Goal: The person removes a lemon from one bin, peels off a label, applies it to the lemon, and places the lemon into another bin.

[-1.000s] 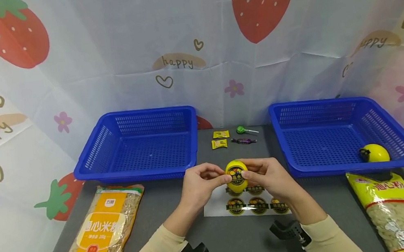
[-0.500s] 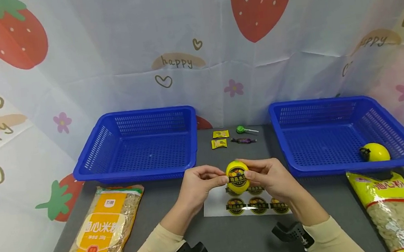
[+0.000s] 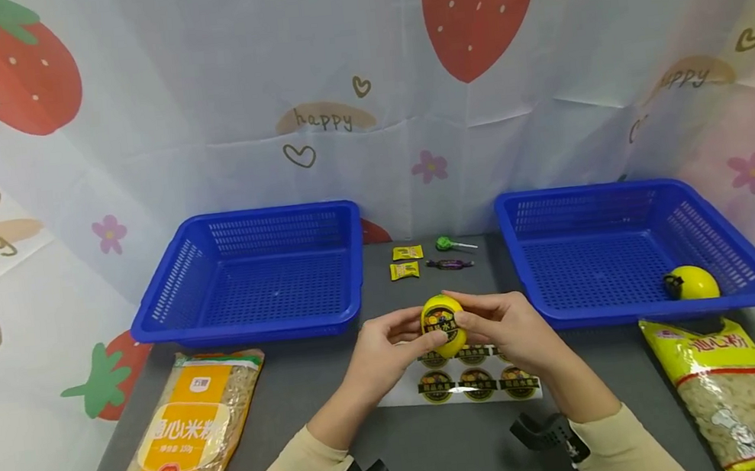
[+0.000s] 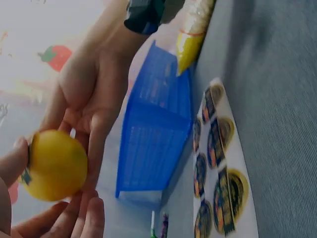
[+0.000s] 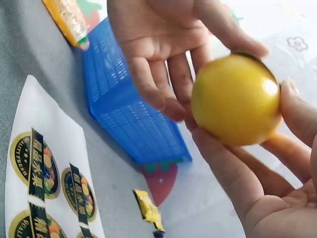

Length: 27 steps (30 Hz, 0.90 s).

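In the head view, a round yellow fruit (image 3: 450,347) is held up between both hands above the table's middle. A dark round sticker (image 3: 438,319) printed with fruit and lettering is on its near face. The left hand (image 3: 384,354) holds the fruit from the left, its thumb pressing across the sticker's lower part. The right hand (image 3: 510,327) grips it from the right, thumb at the sticker's edge and fingers behind. Just below lies a white sticker sheet (image 3: 394,396) with several matching stickers, partly hidden by the hands. The right wrist view shows the fruit's (image 5: 237,101) smooth far side.
A blue basket (image 3: 249,329) stands at the back left. In another blue basket (image 3: 662,309) at the back right lies a yellow fruit (image 3: 695,283). Between them are wrapped candies (image 3: 405,270) and a green lollipop (image 3: 444,244). Pasta bags (image 3: 181,440) (image 3: 739,389) flank the hands.
The left thumb has slid from the sticker's left edge inward over its lower part. The fruit has tilted slightly in the hands, and the head view has shifted a little.
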Each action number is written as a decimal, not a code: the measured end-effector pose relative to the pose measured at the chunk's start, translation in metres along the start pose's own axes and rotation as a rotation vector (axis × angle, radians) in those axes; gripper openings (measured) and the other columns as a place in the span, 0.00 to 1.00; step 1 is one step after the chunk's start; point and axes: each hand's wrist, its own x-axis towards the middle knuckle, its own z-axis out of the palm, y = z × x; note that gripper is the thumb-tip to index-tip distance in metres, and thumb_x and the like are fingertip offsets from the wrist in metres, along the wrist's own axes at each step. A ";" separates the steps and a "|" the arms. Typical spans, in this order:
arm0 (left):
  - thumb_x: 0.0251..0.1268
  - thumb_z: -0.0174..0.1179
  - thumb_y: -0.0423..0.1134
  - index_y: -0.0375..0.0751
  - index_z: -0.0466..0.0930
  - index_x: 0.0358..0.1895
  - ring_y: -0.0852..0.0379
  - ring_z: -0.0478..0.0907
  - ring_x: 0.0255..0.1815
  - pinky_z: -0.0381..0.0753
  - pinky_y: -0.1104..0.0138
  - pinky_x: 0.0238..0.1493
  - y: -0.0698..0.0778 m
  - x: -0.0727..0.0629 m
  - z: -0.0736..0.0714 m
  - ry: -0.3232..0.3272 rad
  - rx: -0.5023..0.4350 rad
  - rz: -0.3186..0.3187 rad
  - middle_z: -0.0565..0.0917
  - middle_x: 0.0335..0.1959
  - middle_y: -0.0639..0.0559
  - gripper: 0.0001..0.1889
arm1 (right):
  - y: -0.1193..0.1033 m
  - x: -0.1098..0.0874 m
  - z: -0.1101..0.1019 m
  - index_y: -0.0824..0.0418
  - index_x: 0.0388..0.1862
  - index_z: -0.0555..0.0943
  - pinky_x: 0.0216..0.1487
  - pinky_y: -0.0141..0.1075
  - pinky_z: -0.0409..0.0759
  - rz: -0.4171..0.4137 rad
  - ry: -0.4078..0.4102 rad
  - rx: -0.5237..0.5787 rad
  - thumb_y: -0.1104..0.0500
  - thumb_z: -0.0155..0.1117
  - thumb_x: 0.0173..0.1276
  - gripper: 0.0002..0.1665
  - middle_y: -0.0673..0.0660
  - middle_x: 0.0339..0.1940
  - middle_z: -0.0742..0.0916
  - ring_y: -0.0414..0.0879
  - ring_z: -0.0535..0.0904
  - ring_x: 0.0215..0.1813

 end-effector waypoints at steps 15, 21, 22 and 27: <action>0.64 0.70 0.49 0.37 0.80 0.61 0.53 0.86 0.49 0.83 0.52 0.56 0.003 0.001 0.009 -0.019 -0.068 -0.063 0.88 0.51 0.44 0.27 | -0.036 -0.026 -0.063 0.48 0.74 0.72 0.57 0.24 0.78 -0.215 0.284 -0.399 0.56 0.62 0.76 0.29 0.59 0.66 0.83 0.39 0.81 0.62; 0.64 0.70 0.50 0.39 0.80 0.61 0.55 0.86 0.48 0.84 0.56 0.55 0.001 0.002 0.012 -0.039 -0.052 -0.070 0.88 0.50 0.46 0.26 | -0.041 -0.044 -0.104 0.45 0.75 0.71 0.53 0.18 0.77 -0.218 0.430 -0.520 0.58 0.66 0.73 0.33 0.55 0.65 0.83 0.28 0.79 0.60; 0.65 0.70 0.50 0.38 0.80 0.61 0.55 0.86 0.48 0.84 0.57 0.54 0.000 0.002 0.013 -0.038 -0.053 -0.069 0.88 0.50 0.46 0.26 | -0.041 -0.048 -0.111 0.45 0.75 0.71 0.52 0.17 0.76 -0.206 0.449 -0.531 0.57 0.66 0.73 0.34 0.54 0.66 0.83 0.26 0.79 0.60; 0.66 0.69 0.48 0.37 0.80 0.60 0.55 0.86 0.48 0.84 0.59 0.53 -0.001 0.001 0.016 -0.025 -0.059 -0.074 0.88 0.50 0.45 0.25 | -0.038 -0.064 -0.145 0.45 0.76 0.71 0.49 0.14 0.75 -0.128 0.532 -0.581 0.55 0.68 0.71 0.35 0.45 0.67 0.82 0.20 0.78 0.54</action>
